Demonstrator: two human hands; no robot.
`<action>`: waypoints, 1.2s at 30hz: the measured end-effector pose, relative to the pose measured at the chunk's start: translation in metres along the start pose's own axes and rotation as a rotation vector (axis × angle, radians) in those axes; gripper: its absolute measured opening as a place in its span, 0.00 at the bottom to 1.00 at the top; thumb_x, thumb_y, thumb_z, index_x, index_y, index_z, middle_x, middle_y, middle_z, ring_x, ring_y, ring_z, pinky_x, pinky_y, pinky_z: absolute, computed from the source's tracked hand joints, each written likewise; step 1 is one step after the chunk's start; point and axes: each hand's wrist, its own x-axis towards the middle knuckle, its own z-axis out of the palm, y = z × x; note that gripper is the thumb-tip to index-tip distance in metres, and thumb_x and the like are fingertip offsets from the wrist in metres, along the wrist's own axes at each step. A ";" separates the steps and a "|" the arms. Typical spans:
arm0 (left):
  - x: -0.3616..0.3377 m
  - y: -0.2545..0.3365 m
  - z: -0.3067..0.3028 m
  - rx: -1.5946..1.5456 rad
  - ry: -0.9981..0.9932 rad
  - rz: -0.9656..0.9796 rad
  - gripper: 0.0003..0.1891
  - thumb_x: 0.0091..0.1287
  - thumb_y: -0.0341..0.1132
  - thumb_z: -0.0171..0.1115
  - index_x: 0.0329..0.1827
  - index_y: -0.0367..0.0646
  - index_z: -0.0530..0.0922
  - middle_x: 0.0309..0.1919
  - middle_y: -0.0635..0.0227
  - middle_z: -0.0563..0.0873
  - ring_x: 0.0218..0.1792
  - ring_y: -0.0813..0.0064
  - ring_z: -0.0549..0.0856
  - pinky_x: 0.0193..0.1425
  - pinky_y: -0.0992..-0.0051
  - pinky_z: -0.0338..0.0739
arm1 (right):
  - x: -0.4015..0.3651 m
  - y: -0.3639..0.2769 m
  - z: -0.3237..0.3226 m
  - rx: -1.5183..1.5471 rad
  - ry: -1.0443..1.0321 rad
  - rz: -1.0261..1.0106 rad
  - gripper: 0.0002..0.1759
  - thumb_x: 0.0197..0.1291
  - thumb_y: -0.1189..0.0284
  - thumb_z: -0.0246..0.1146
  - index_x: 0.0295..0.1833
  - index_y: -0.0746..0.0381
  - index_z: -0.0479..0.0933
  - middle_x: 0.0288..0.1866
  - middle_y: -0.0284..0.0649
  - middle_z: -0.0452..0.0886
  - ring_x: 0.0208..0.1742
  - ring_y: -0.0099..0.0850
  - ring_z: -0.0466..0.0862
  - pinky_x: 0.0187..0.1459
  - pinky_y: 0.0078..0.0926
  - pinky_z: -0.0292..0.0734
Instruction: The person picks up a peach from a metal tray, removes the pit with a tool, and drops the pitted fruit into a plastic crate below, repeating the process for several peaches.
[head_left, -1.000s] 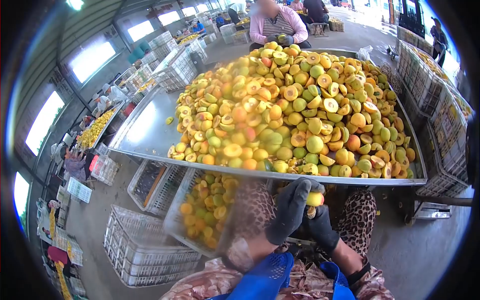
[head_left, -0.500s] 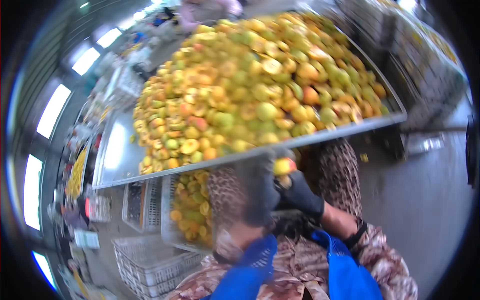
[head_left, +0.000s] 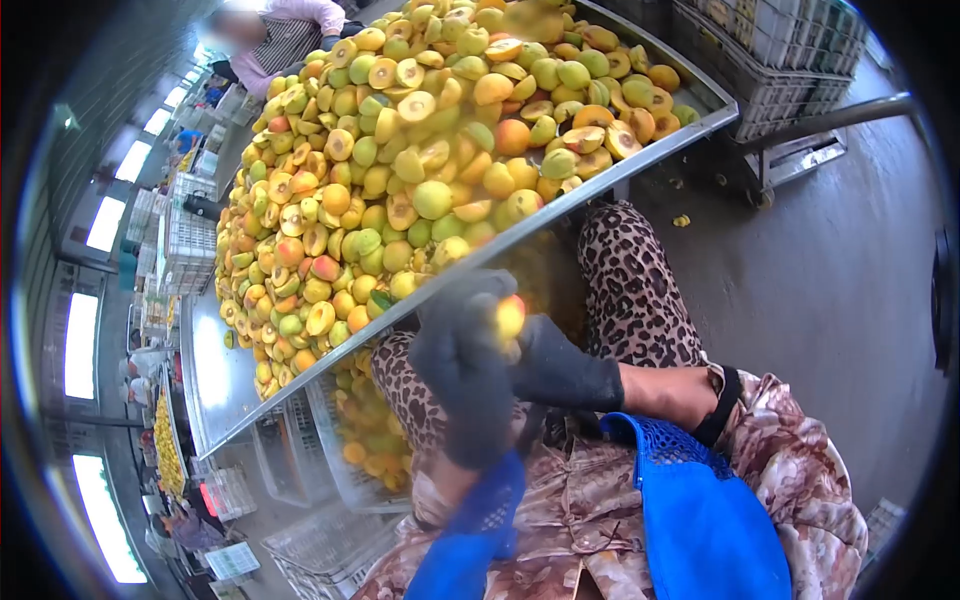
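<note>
My left hand [head_left: 460, 350], in a dark glove, is closed on a yellow-red apricot [head_left: 510, 318] just below the near edge of the metal tray. My right hand [head_left: 565, 370], also dark-gloved, presses against the apricot's near side with its fingers curled. A small pale bit shows at its fingertips, too blurred to name. Both hands are over my lap. Beyond them a large heap of apricots [head_left: 433, 200], some whole and some halved with the cut flesh showing, covers most of the tray [head_left: 210, 375].
Under the tray, to the left, stands a crate [head_left: 345, 480] holding apricots. White baskets [head_left: 330, 550] are beside my left leg. Stacked crates [head_left: 790, 60] rest on a wheeled trolley [head_left: 800, 160] at right. Another person [head_left: 305, 15] is at the tray's far side.
The view has tilted and turned, so the tray slants more steeply. Both hands stay together at the apricot and appear further left in the picture.
</note>
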 end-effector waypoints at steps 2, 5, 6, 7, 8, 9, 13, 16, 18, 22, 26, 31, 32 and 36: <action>-0.003 0.014 -0.009 -0.288 -0.063 -0.268 0.25 0.84 0.48 0.49 0.43 0.32 0.83 0.38 0.51 0.88 0.36 0.67 0.86 0.42 0.70 0.82 | 0.000 -0.014 -0.009 0.014 -0.134 0.039 0.23 0.66 0.71 0.69 0.65 0.64 0.77 0.58 0.46 0.84 0.59 0.33 0.83 0.62 0.34 0.78; -0.005 0.017 -0.020 -0.727 -0.195 -0.366 0.27 0.81 0.51 0.55 0.38 0.32 0.85 0.36 0.53 0.89 0.31 0.66 0.85 0.39 0.70 0.80 | -0.011 -0.036 -0.015 0.198 -0.249 -0.055 0.32 0.64 0.71 0.70 0.72 0.65 0.70 0.68 0.51 0.76 0.69 0.40 0.77 0.69 0.36 0.73; -0.005 0.016 -0.020 -0.771 -0.239 -0.344 0.27 0.81 0.52 0.55 0.36 0.33 0.84 0.35 0.52 0.88 0.32 0.65 0.85 0.40 0.69 0.80 | -0.014 -0.038 -0.014 0.240 -0.248 -0.104 0.33 0.64 0.71 0.70 0.73 0.65 0.68 0.70 0.52 0.74 0.70 0.42 0.76 0.70 0.36 0.72; -0.006 0.014 -0.020 -0.818 -0.284 -0.322 0.28 0.81 0.52 0.54 0.34 0.33 0.83 0.34 0.52 0.88 0.32 0.64 0.85 0.41 0.68 0.80 | -0.015 -0.035 -0.011 0.221 -0.189 -0.160 0.33 0.64 0.70 0.70 0.72 0.65 0.69 0.69 0.52 0.75 0.69 0.43 0.77 0.69 0.36 0.73; -0.007 0.012 -0.020 -0.863 -0.327 -0.299 0.29 0.81 0.53 0.54 0.33 0.33 0.83 0.33 0.52 0.87 0.33 0.63 0.85 0.42 0.67 0.81 | -0.015 -0.030 -0.008 0.202 -0.134 -0.216 0.33 0.64 0.70 0.70 0.72 0.64 0.69 0.68 0.52 0.76 0.68 0.44 0.78 0.68 0.37 0.74; -0.007 0.011 -0.021 -0.869 -0.325 -0.343 0.30 0.82 0.54 0.50 0.31 0.35 0.81 0.31 0.54 0.87 0.35 0.62 0.86 0.45 0.66 0.81 | -0.012 -0.023 -0.004 0.182 -0.087 -0.274 0.33 0.63 0.69 0.71 0.72 0.64 0.70 0.67 0.52 0.76 0.67 0.44 0.79 0.67 0.37 0.74; 0.001 -0.008 -0.041 -0.822 -0.002 -0.616 0.28 0.85 0.57 0.41 0.40 0.42 0.77 0.33 0.54 0.87 0.31 0.62 0.86 0.40 0.69 0.85 | 0.007 0.013 0.006 -0.033 -0.119 -0.229 0.21 0.62 0.68 0.71 0.57 0.63 0.77 0.48 0.51 0.82 0.46 0.45 0.84 0.48 0.38 0.79; -0.010 -0.078 -0.117 -0.782 0.309 -0.594 0.22 0.84 0.51 0.50 0.54 0.38 0.78 0.44 0.55 0.87 0.45 0.60 0.89 0.53 0.64 0.86 | 0.015 0.015 0.018 -0.171 -0.016 -0.430 0.11 0.61 0.67 0.71 0.41 0.63 0.81 0.30 0.49 0.83 0.26 0.46 0.83 0.32 0.40 0.77; -0.032 -0.122 -0.176 -0.178 0.331 -0.499 0.24 0.83 0.47 0.51 0.66 0.32 0.76 0.55 0.51 0.86 0.54 0.60 0.87 0.64 0.63 0.80 | 0.020 0.040 0.020 -0.102 0.094 -0.279 0.10 0.61 0.67 0.69 0.40 0.63 0.81 0.29 0.51 0.83 0.28 0.53 0.82 0.34 0.41 0.78; -0.024 -0.177 -0.210 0.299 0.479 -0.231 0.25 0.82 0.47 0.50 0.52 0.33 0.88 0.63 0.47 0.84 0.59 0.61 0.85 0.66 0.66 0.79 | 0.026 0.102 0.009 -0.262 0.028 0.091 0.10 0.63 0.68 0.66 0.35 0.64 0.82 0.26 0.53 0.83 0.29 0.55 0.82 0.32 0.44 0.78; 0.036 -0.161 -0.113 0.367 0.143 -0.092 0.13 0.70 0.30 0.66 0.54 0.34 0.87 0.64 0.51 0.85 0.70 0.58 0.78 0.75 0.62 0.70 | 0.035 0.094 0.009 -0.085 0.085 0.106 0.14 0.66 0.67 0.62 0.32 0.66 0.83 0.23 0.51 0.82 0.25 0.42 0.84 0.29 0.41 0.77; 0.103 -0.220 -0.012 0.676 -0.307 0.274 0.32 0.58 0.28 0.74 0.69 0.45 0.79 0.73 0.53 0.75 0.74 0.52 0.72 0.79 0.58 0.66 | 0.023 0.072 -0.014 0.334 0.194 0.296 0.06 0.59 0.76 0.68 0.30 0.62 0.81 0.27 0.26 0.79 0.31 0.14 0.77 0.32 0.21 0.73; 0.110 -0.232 -0.002 0.718 -0.383 0.258 0.33 0.57 0.28 0.74 0.69 0.45 0.79 0.72 0.54 0.76 0.74 0.52 0.73 0.79 0.57 0.66 | 0.019 0.080 -0.017 0.295 0.207 0.249 0.06 0.60 0.76 0.68 0.30 0.62 0.81 0.27 0.25 0.79 0.30 0.14 0.76 0.31 0.20 0.73; 0.136 -0.226 -0.019 0.572 -0.477 0.182 0.31 0.59 0.27 0.74 0.69 0.42 0.78 0.66 0.57 0.81 0.65 0.59 0.82 0.68 0.62 0.79 | 0.016 0.079 -0.023 0.367 0.297 0.186 0.05 0.61 0.76 0.68 0.32 0.62 0.81 0.27 0.24 0.79 0.30 0.13 0.74 0.32 0.20 0.72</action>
